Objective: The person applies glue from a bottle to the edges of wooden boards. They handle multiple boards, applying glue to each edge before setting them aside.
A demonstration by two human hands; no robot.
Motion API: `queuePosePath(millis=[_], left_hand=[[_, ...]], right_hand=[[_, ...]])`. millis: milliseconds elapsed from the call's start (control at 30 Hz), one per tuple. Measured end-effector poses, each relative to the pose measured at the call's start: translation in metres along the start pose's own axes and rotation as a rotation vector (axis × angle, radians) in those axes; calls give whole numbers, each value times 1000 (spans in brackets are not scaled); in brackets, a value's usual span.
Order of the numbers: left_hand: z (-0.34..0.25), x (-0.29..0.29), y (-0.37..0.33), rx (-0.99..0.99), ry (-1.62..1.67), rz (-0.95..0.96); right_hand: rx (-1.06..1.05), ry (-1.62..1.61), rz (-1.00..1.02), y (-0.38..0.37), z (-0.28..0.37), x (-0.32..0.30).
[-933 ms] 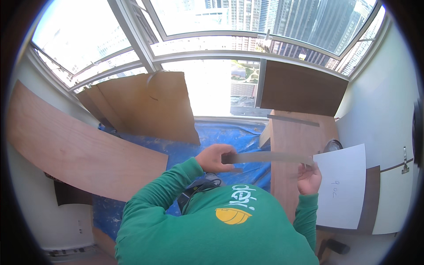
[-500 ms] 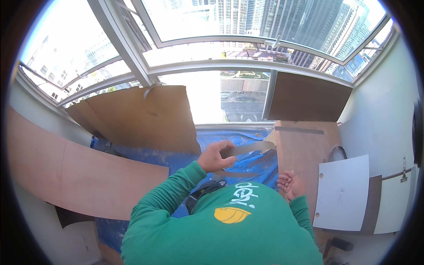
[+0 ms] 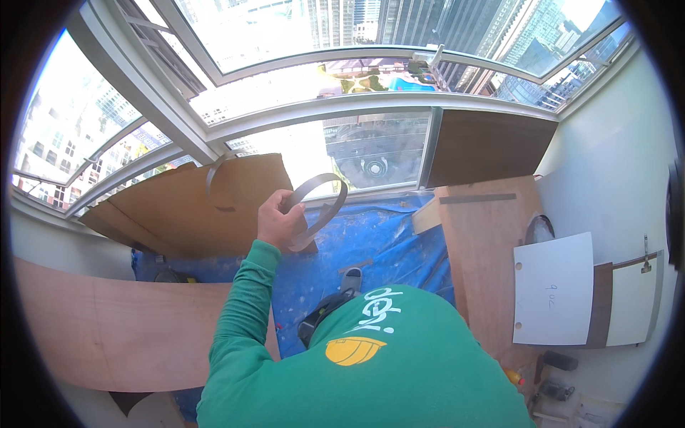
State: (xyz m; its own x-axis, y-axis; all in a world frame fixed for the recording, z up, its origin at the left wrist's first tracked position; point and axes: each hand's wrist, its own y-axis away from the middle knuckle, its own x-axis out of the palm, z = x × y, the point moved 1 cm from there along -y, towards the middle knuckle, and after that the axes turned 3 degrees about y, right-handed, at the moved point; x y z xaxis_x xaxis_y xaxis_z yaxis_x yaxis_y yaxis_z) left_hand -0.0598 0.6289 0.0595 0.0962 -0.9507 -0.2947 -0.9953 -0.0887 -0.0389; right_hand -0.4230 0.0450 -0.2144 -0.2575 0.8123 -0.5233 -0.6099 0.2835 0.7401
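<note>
My left hand (image 3: 280, 220) is raised in front of me, its fingers closed on a strip of grey-brown edge banding (image 3: 342, 191). The strip curls into a loop to the right of the hand, over the blue tarp (image 3: 385, 242). Behind and left of the hand leans a large brown cardboard sheet (image 3: 242, 203). Another thin curved band (image 3: 211, 180) hangs over that sheet's top edge. My right hand is out of view, hidden by my body in the green shirt.
A plywood-topped bench (image 3: 485, 250) stands at right, a dark strip (image 3: 477, 199) lying across its far end. A white panel (image 3: 553, 292) is beside it. Bent plywood (image 3: 143, 321) fills the left. Windows (image 3: 371, 143) and a brown panel (image 3: 492, 150) line the far side.
My left hand has moved left and up with the edge banding, which now curls in a tighter loop. My right hand has dropped out of view. The view has shifted right.
</note>
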Motion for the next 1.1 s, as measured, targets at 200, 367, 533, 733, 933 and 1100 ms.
queuePosePath(millis=[200,367,533,733,933,1100], left_hand=[[11,-43,-50,-67,10,-131],[34,-71,-89,-169,90,-229],[61,-82,-113,-228,96,-318],[89,-87,-127,-240,62,-361],[120,-97,-142,-177,-101,-344],[127,-92,-149,-136,-158,-372]], right_hand=[[88,125,-62,31,20,-17],[106,44,-105,31,31,-22],[1,-48,-101,28,36,-25],[40,-7,-139,61,92,-29],[149,-89,-107,99,134,-41],[142,-101,-104,102,121,-37]])
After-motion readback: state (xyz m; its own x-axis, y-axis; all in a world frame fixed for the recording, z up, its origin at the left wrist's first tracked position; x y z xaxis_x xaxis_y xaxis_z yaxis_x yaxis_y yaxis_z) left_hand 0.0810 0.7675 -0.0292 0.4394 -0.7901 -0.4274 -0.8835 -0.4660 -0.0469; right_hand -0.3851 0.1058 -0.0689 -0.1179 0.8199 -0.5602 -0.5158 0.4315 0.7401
